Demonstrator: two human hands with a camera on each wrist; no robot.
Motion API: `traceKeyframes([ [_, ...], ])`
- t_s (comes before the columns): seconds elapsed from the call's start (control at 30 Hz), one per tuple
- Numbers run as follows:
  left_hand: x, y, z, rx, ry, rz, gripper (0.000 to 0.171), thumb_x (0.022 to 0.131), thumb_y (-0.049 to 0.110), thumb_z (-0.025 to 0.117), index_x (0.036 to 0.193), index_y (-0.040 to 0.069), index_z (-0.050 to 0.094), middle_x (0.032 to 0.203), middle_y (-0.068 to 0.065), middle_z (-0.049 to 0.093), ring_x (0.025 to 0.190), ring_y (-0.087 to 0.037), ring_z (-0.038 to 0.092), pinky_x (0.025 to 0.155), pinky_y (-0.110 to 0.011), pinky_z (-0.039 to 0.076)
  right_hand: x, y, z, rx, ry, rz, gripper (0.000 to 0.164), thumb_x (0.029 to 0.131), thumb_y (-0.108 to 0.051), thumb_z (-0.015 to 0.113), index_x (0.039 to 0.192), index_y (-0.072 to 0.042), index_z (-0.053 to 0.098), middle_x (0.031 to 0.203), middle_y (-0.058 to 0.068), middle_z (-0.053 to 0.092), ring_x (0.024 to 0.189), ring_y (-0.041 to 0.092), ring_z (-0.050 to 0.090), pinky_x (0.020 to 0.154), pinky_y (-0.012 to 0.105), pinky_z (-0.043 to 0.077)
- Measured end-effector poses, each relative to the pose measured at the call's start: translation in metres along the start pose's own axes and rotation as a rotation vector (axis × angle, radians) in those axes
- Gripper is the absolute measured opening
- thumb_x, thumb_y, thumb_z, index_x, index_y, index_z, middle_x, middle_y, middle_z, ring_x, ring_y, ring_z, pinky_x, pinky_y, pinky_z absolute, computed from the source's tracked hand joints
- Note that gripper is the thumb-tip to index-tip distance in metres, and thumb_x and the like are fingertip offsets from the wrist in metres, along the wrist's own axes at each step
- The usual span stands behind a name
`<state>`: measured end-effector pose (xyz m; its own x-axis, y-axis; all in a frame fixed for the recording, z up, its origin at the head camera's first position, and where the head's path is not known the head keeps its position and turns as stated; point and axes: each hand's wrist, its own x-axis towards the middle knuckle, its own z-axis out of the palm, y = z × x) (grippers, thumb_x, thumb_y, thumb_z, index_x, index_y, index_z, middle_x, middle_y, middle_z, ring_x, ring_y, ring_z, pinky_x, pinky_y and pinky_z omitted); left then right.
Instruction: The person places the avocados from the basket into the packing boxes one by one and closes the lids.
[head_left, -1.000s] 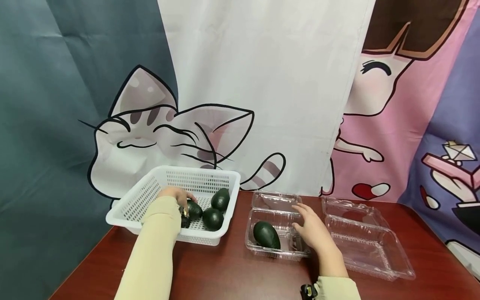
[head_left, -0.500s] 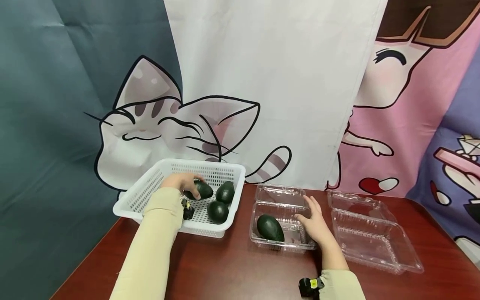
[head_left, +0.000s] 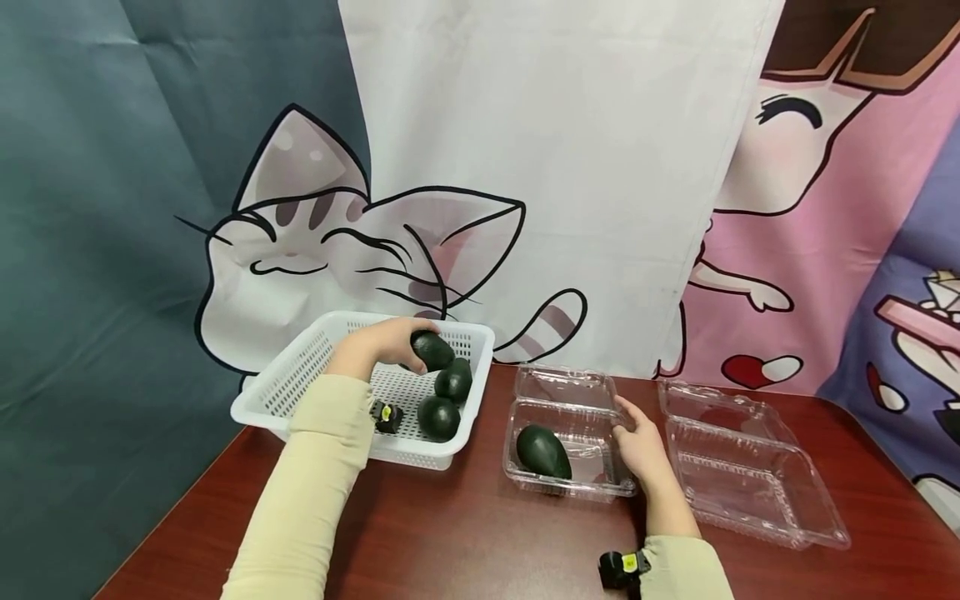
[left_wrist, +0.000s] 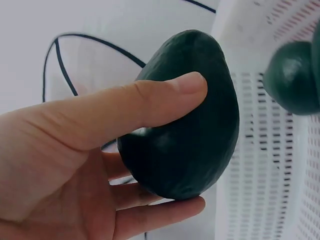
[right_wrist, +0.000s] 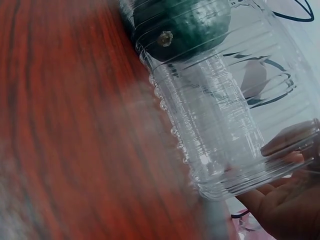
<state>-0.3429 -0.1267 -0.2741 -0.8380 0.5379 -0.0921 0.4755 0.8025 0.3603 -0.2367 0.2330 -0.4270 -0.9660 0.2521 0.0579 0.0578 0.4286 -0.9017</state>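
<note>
My left hand (head_left: 382, 343) holds a dark green avocado (head_left: 432, 351) above the white perforated basket (head_left: 258, 414). In the left wrist view the thumb lies across this avocado (left_wrist: 200, 135), with fingers behind and under it. Two more avocados, one farther back (head_left: 454, 381) and one nearer (head_left: 438, 418), sit at the basket's right side. My right hand (head_left: 643, 454) grips the right wall of a clear plastic clamshell container (head_left: 592, 454), thumb inside and fingers outside. One avocado (head_left: 543, 452) lies in this container's left part, its lid (head_left: 566, 387) folded back.
A second clear clamshell container (head_left: 738, 483) stands at the right with its lid raised behind it. All of these stand on a reddish-brown wooden table (head_left: 480, 542). A printed cloth backdrop (head_left: 600, 167) hangs just behind the table.
The left hand has taken hold of an avocado among the others in the basket and lifted it up and rightward. The right hand has closed from spread fingers onto the container's right wall.
</note>
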Motion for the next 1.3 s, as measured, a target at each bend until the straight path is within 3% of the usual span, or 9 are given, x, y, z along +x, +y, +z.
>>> traceKeyframes([
  [0.47, 0.002, 0.026, 0.005, 0.065, 0.04, 0.093, 0.069, 0.07, 0.012, 0.078, 0.132, 0.01, 0.05, 0.126, -0.013, 0.053, 0.105, -0.027, 0.052, 0.087, -0.041, 0.042, -0.004, 0.0, 0.007, 0.064, -0.006, 0.074, 0.048, 0.087, -0.001, 0.044, 0.135, 0.003, 0.043, 0.119, 0.026, 0.048, 0.07, 0.01, 0.048, 0.059, 0.022, 0.04],
  [0.63, 0.003, 0.03, 0.007, 0.079, 0.062, 0.11, 0.069, 0.068, 0.013, 0.079, 0.132, 0.01, 0.051, 0.124, -0.012, 0.055, 0.106, -0.028, 0.052, 0.088, -0.042, 0.041, -0.003, 0.0, 0.006, 0.178, -0.023, 0.13, 0.047, 0.09, -0.005, 0.04, 0.137, 0.002, 0.041, 0.126, 0.028, 0.047, 0.097, 0.023, 0.055, 0.079, 0.026, 0.046],
  [0.87, 0.007, 0.037, 0.01, 0.083, 0.072, 0.135, 0.068, 0.07, 0.013, 0.078, 0.132, 0.009, 0.051, 0.123, -0.011, 0.055, 0.104, -0.026, 0.052, 0.089, -0.04, 0.041, -0.002, 0.0, 0.005, 0.327, -0.051, 0.143, 0.046, 0.094, -0.008, 0.035, 0.139, 0.002, 0.036, 0.129, 0.029, 0.046, 0.119, 0.038, 0.044, 0.099, 0.045, 0.035],
  [1.1, 0.01, 0.046, 0.011, 0.084, 0.069, 0.13, 0.069, 0.07, 0.013, 0.077, 0.133, 0.012, 0.049, 0.127, -0.011, 0.053, 0.108, -0.026, 0.05, 0.09, -0.04, 0.041, -0.001, 0.004, 0.007, 0.397, -0.037, 0.115, 0.044, 0.097, -0.008, 0.03, 0.14, 0.002, 0.033, 0.12, 0.026, 0.056, 0.12, 0.037, 0.044, 0.1, 0.046, 0.034],
  [1.3, 0.015, 0.051, 0.013, 0.082, 0.059, 0.114, 0.069, 0.071, 0.016, 0.077, 0.134, 0.016, 0.049, 0.127, -0.009, 0.052, 0.107, -0.025, 0.05, 0.087, -0.039, 0.042, 0.001, 0.009, 0.004, 0.411, -0.017, 0.106, 0.043, 0.097, -0.009, 0.032, 0.139, 0.001, 0.036, 0.108, 0.015, 0.065, 0.103, 0.018, 0.056, 0.094, 0.038, 0.039],
])
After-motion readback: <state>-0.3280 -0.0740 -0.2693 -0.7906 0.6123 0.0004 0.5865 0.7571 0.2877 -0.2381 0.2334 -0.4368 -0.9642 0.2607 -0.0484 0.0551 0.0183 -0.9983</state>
